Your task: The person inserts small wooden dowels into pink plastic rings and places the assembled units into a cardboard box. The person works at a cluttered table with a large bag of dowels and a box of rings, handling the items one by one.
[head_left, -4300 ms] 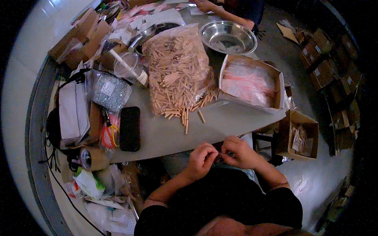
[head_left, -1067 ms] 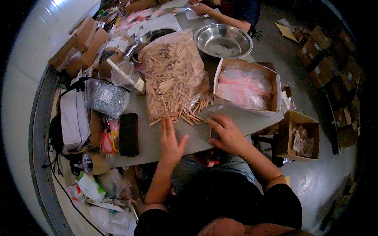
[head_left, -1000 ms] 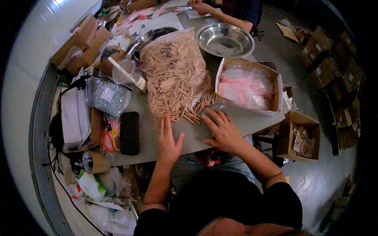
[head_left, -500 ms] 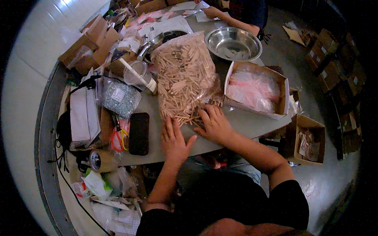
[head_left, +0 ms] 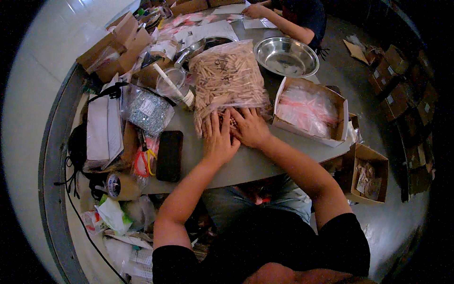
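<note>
A large clear plastic bag (head_left: pixel 229 78) full of short wooden dowels lies on the grey table in front of me. Both hands rest at its near end, over the opening where dowel ends show between them. My left hand (head_left: pixel 220 142) lies on the near left part with fingers stretched forward. From the right, my right hand (head_left: pixel 251 128) spreads its fingers over the bag's near right part. The thumbs almost meet over the loose dowels. What lies under the palms is hidden.
Right of the bag stand a white box (head_left: pixel 309 111) of small plastic bags and a steel bowl (head_left: pixel 286 57). To the left are a plastic cup (head_left: pixel 171 81), a bag of screws (head_left: pixel 150 111), a black phone (head_left: pixel 169 156) and scissors (head_left: pixel 144 160). A person's arm (head_left: pixel 288 27) reaches in at the back.
My hands have moved forward and closer together. The near end of the dowel bag has been pushed away from the table edge and bunched up.
</note>
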The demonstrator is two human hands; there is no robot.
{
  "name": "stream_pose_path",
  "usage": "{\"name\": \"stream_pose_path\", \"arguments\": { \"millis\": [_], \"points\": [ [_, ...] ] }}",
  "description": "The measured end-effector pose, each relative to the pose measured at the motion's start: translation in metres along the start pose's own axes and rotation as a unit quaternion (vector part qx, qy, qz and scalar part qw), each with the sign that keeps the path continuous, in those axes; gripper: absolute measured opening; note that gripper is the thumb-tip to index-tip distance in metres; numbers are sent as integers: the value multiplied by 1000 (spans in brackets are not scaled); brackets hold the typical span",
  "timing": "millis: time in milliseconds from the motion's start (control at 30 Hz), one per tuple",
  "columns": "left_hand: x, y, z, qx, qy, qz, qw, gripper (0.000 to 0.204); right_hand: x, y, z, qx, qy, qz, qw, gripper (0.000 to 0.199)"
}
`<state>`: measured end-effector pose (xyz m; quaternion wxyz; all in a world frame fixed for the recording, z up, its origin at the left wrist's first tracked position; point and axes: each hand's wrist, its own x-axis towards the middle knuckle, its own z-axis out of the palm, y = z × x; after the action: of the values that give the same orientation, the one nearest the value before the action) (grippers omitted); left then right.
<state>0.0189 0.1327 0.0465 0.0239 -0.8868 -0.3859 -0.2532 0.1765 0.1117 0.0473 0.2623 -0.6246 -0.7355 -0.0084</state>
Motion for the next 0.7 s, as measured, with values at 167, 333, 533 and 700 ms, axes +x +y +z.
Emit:
{"name": "stream_pose_path", "arguments": {
  "millis": [167, 333, 533, 700],
  "points": [
    [-4, 2, -2, -10, -35, 27, 999, 79, -16, 13, 14, 7, -15, -41, 999, 54],
    [-39, 7, 1, -42, -46, 76, 995, 76, -52, 2, -9, 69, -1, -64, 996, 53],
    [-63, 26, -23, -29, -88, 12, 996, 85, -87, -12, -45, 13, -32, -42, 999, 70],
    [-55, 22, -31, -3, -91, -46, 995, 88, -77, -19, -57, -39, -40, -11, 998, 74]
  ]
}}
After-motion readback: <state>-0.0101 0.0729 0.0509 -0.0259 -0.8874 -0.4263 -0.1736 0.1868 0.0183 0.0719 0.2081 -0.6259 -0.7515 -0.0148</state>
